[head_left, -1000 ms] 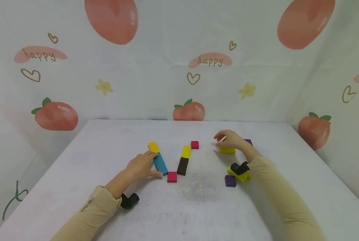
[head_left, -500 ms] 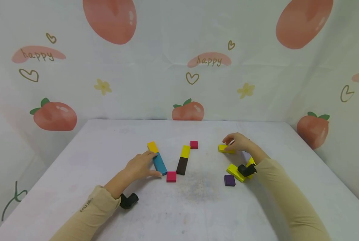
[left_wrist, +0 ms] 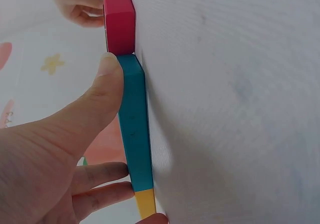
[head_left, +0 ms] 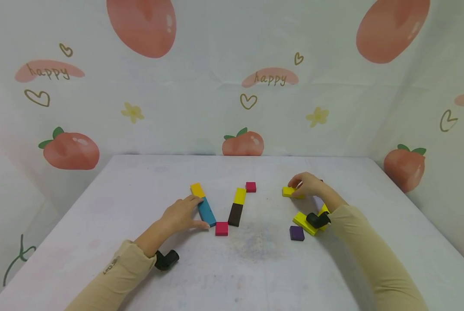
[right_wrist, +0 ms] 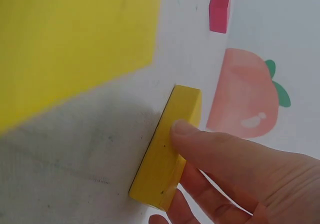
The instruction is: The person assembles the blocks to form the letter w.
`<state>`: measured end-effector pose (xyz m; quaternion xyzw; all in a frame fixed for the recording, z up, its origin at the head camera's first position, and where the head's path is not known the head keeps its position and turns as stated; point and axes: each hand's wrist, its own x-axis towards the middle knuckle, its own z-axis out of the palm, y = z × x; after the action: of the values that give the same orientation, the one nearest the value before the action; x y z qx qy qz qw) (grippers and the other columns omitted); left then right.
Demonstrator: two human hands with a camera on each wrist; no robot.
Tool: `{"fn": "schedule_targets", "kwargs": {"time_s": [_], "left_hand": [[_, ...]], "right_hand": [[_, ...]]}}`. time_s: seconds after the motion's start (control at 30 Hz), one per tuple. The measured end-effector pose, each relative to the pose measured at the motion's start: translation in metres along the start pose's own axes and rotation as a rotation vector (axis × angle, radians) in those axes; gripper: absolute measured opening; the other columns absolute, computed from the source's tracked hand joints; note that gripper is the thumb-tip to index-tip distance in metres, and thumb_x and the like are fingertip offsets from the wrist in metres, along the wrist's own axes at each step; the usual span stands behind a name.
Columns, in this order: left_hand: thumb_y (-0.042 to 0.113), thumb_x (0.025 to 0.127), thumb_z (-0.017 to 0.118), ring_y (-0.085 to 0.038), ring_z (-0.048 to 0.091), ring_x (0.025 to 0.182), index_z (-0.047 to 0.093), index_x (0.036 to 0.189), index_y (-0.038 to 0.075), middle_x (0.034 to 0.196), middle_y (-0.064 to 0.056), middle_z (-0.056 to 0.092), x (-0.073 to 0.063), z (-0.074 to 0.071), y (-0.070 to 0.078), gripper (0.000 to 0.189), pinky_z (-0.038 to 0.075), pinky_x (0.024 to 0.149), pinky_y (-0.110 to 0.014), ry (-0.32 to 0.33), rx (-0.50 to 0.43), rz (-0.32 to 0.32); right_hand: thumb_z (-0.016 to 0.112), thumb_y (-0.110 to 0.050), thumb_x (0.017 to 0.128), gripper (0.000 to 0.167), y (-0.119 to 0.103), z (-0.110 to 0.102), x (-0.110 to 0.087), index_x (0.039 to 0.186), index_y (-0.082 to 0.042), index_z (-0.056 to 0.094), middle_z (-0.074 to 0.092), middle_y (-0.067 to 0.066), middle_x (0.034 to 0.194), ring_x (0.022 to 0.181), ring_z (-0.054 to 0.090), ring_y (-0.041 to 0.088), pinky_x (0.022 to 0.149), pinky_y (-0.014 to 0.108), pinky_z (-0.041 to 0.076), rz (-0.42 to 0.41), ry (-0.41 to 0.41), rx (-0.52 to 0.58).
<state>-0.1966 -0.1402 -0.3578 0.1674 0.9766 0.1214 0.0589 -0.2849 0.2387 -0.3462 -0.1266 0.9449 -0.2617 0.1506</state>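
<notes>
My left hand (head_left: 183,214) rests at a blue block (head_left: 206,211), thumb and fingers spread along it. In the left wrist view, the thumb touches the blue block (left_wrist: 135,129) near its end beside a red block (left_wrist: 120,21). An orange-yellow block (head_left: 197,189) continues the row at the far end. On the right side, my right hand (head_left: 309,185) pinches a long yellow block (head_left: 288,191) lying on the table. The right wrist view shows the thumb on one long face of the yellow block (right_wrist: 167,154), with fingers behind it.
A yellow block (head_left: 239,196) and a dark brown block (head_left: 236,214) form a second slanted row, with a red square block (head_left: 250,187) at its top. Another red square block (head_left: 222,229) lies between the rows' lower ends. Yellow blocks (head_left: 304,223) and a purple block (head_left: 297,233) lie near my right wrist.
My right hand has shifted slightly right and down onto the long yellow block, its thumb and fingers now closing about it. My left hand stays at the blue block.
</notes>
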Motion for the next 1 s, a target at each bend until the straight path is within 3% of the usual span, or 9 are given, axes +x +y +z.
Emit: {"fn": "schedule_targets", "kwargs": {"time_s": [0.37,1.0], "left_hand": [[0.046,0.072,0.076,-0.037,0.053,0.113,0.048,0.133,0.001,0.138,-0.02,0.046,0.002,0.001,-0.001,0.081,0.048,0.094,-0.05,0.0,-0.015,-0.004],[0.047,0.072,0.075,-0.038,0.053,0.112,0.048,0.133,0.001,0.138,-0.02,0.047,0.002,0.003,-0.002,0.081,0.049,0.093,-0.05,0.006,0.006,-0.001]], "right_hand": [[0.069,-0.008,0.081,0.029,-0.003,0.002,0.0,0.105,0.005,0.062,0.062,0.021,0.103,0.09,0.059,0.028,0.086,0.04,0.053,-0.038,0.027,-0.064],[0.069,-0.013,0.081,0.031,-0.022,0.011,0.003,0.106,0.003,0.062,0.063,0.018,0.102,0.089,0.06,0.026,0.08,0.033,0.054,-0.071,0.034,-0.047]]}}
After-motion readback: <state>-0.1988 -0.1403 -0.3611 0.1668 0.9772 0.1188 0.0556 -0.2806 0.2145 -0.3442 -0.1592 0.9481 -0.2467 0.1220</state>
